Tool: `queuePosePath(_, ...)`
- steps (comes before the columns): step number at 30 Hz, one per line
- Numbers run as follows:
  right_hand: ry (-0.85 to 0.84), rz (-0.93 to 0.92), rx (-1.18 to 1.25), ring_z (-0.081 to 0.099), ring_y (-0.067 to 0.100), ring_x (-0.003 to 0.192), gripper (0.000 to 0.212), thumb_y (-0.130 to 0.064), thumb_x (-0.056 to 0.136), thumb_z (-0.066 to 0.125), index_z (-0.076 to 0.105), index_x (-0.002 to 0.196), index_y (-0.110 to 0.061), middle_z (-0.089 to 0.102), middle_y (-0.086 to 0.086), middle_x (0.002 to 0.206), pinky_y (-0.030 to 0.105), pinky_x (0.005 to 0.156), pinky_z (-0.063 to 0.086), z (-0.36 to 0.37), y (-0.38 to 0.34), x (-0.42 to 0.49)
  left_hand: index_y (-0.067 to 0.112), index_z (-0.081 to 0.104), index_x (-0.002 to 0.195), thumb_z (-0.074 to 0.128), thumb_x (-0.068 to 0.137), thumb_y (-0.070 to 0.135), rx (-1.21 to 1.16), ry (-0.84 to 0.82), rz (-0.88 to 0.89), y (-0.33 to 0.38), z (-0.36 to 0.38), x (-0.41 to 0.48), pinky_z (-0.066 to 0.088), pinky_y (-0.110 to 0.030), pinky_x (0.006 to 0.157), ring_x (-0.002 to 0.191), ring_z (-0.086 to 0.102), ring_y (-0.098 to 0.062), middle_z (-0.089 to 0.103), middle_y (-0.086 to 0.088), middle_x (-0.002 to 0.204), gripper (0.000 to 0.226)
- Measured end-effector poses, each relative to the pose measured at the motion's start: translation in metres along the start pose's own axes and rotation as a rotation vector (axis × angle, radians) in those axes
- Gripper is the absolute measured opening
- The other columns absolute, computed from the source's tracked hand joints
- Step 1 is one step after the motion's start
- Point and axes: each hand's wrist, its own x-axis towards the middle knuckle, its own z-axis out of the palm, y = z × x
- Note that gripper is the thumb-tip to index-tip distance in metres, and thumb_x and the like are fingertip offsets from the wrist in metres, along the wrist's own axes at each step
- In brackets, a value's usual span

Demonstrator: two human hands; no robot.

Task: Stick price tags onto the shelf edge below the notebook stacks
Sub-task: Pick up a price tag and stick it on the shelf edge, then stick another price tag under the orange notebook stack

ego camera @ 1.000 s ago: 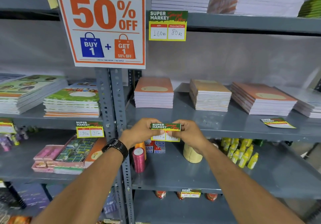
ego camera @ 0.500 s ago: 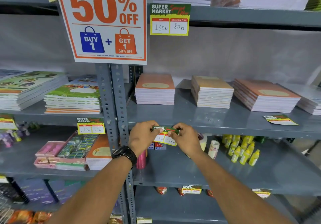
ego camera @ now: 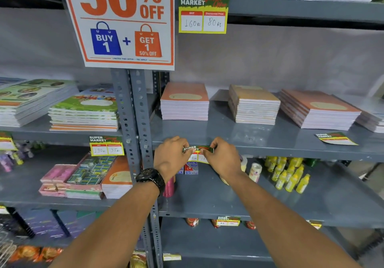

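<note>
The handwritten figures on the price tag (ego camera: 198, 153) were largely covered by the left hand (ego camera: 171, 156) and right hand (ego camera: 223, 159) and could not be read. The 50% off poster (ego camera: 124, 22) was cut off by the top edge. The small tags (ego camera: 228, 221) on the lower shelf edge were too small to be made out.

— How are the arms held?
— Both are stretched forward, the left wrist banded by a dark watch.
— And the hands?
— The left hand (ego camera: 170, 155) and right hand (ego camera: 222, 158) are closed in pinches, knuckles raised.
</note>
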Motion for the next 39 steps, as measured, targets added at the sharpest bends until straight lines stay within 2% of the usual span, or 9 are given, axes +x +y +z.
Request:
queuePosePath(9, -0.029, -0.026, -0.249, 0.064, 0.030, 0.080, 0.041, -0.055, 0.076, 0.070, 0.061, 0.081, -0.015, 0.069, 0.006, 0.082, 0.036, 0.068, 0.053, -0.011, 0.000, 0.011, 0.026, 0.051, 0.086, 0.064, 0.083, 0.046, 0.052, 0.009, 0.021, 0.005, -0.012, 0.010, 0.043, -0.032, 0.065, 0.089, 0.053, -0.017, 0.057, 0.009, 0.090, 0.024)
queuePosePath(12, -0.037, -0.033, -0.266, 0.064, 0.031, 0.080, 0.043, -0.053, 0.073, 0.072, 0.056, 0.085, -0.015, 0.068, 0.007, 0.084, 0.039, 0.069, 0.054, -0.014, -0.002, 0.014, 0.025, 0.050, 0.090, 0.063, 0.085, 0.045, 0.076, -0.002, 0.018, 0.006, -0.012, 0.008, 0.042, -0.033, 0.068, 0.093, 0.053, -0.018, 0.058, 0.007, 0.096, 0.025)
queuePosePath(18, -0.045, -0.030, -0.197, 0.064, 0.035, 0.083, 0.036, -0.040, 0.077, 0.071, 0.050, 0.091, -0.014, 0.067, 0.010, 0.088, 0.040, 0.069, 0.055, -0.017, -0.007, 0.003, 0.025, 0.053, 0.100, 0.062, 0.083, 0.045, 0.096, -0.039, 0.003, 0.015, -0.015, 0.001, 0.042, -0.042, 0.087, 0.103, 0.055, -0.024, 0.059, 0.003, 0.105, 0.028)
queuePosePath(23, -0.038, -0.124, -0.084, 0.060, 0.026, 0.079, 0.034, -0.043, 0.075, 0.072, 0.052, 0.090, -0.020, 0.063, 0.000, 0.086, 0.037, 0.066, 0.052, -0.035, 0.003, -0.011, 0.024, 0.056, 0.114, 0.061, 0.083, 0.048, 0.088, -0.052, 0.079, 0.034, -0.025, -0.006, 0.041, -0.043, 0.094, 0.112, 0.052, -0.025, 0.059, 0.001, 0.115, 0.040)
queuePosePath(27, -0.001, -0.161, -0.002, 0.064, 0.023, 0.091, 0.028, -0.036, 0.080, 0.069, 0.061, 0.100, -0.018, 0.068, 0.000, 0.099, 0.036, 0.077, 0.053, -0.071, 0.034, -0.023, 0.024, 0.057, 0.117, 0.055, 0.089, 0.043, 0.025, -0.041, 0.170, 0.070, -0.021, -0.007, 0.042, -0.042, 0.092, 0.111, 0.054, -0.026, 0.061, 0.001, 0.116, 0.034)
queuePosePath(30, 0.013, -0.152, 0.016, 0.064, 0.020, 0.094, 0.025, -0.029, 0.083, 0.069, 0.063, 0.105, -0.018, 0.068, 0.001, 0.105, 0.024, 0.076, 0.044, -0.104, 0.062, -0.028, 0.024, 0.058, 0.117, 0.054, 0.092, 0.039, -0.037, -0.043, 0.236, 0.104, -0.008, -0.005, 0.043, -0.041, 0.091, 0.111, 0.054, -0.025, 0.062, 0.001, 0.117, 0.030)
queuePosePath(34, 0.119, -0.120, -0.005, 0.065, 0.020, 0.097, 0.024, -0.024, 0.083, 0.069, 0.066, 0.106, -0.017, 0.070, 0.001, 0.106, 0.024, 0.081, 0.044, -0.155, 0.118, -0.028, 0.025, 0.059, 0.115, 0.053, 0.093, 0.037, -0.123, -0.062, 0.318, 0.171, 0.013, -0.002, 0.046, -0.041, 0.091, 0.111, 0.055, -0.024, 0.063, 0.003, 0.117, 0.026)
queuePosePath(37, 0.191, -0.054, 0.024, 0.064, 0.015, 0.093, 0.022, -0.021, 0.083, 0.068, 0.068, 0.105, -0.019, 0.071, -0.002, 0.101, 0.025, 0.085, 0.046, -0.193, 0.156, -0.023, 0.024, 0.060, 0.113, 0.053, 0.092, 0.036, -0.194, -0.056, 0.346, 0.218, 0.030, 0.002, 0.048, -0.039, 0.091, 0.109, 0.058, -0.022, 0.064, 0.004, 0.114, 0.025)
queuePosePath(39, 0.236, -0.018, 0.059, 0.062, 0.012, 0.082, 0.020, -0.018, 0.082, 0.067, 0.069, 0.102, -0.019, 0.070, -0.003, 0.095, 0.026, 0.080, 0.048, -0.220, 0.188, -0.013, 0.024, 0.060, 0.113, 0.054, 0.092, 0.036, -0.225, -0.074, 0.327, 0.253, 0.044, 0.006, 0.048, -0.038, 0.092, 0.109, 0.058, -0.021, 0.064, 0.004, 0.114, 0.025)
